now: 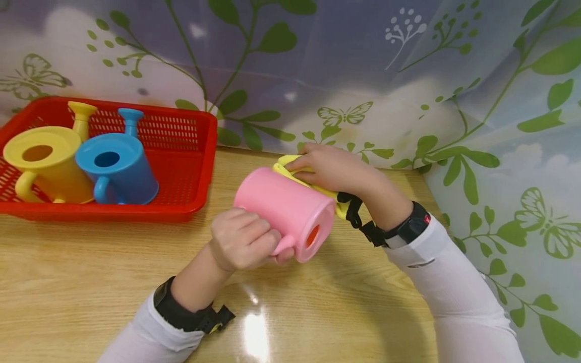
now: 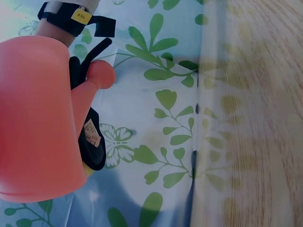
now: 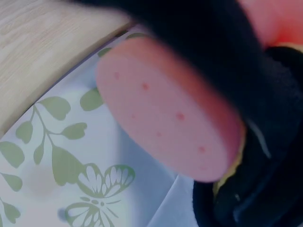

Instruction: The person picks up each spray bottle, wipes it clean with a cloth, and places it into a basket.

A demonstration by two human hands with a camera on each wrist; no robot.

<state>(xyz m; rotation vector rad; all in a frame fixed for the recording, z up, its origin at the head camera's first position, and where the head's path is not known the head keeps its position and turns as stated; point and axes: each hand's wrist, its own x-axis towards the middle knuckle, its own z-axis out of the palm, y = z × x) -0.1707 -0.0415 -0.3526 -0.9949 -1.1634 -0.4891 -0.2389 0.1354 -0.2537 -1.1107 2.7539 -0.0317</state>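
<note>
A pink watering can (image 1: 283, 206) is tilted on its side above the table, its round opening turned toward the lower right in the head view. My left hand (image 1: 245, 239) grips its handle (image 1: 285, 245). On the can's far side, my right hand (image 1: 338, 169) holds a yellow cloth (image 1: 342, 207) against the wall, with fingers bent over it. Black fabric (image 2: 94, 151) with a small label shows beside the can in the left wrist view. The spout's rose (image 3: 165, 113), dotted with small holes, fills the middle of the right wrist view. My right palm is hidden.
At the left stands a red basket (image 1: 206, 166) of perforated plastic. In it are a yellow watering can (image 1: 61, 166) and a blue watering can (image 1: 131, 171), both upright. Leaf-patterned sheets (image 1: 281, 101) border the wooden table (image 1: 113, 272) at the back and right.
</note>
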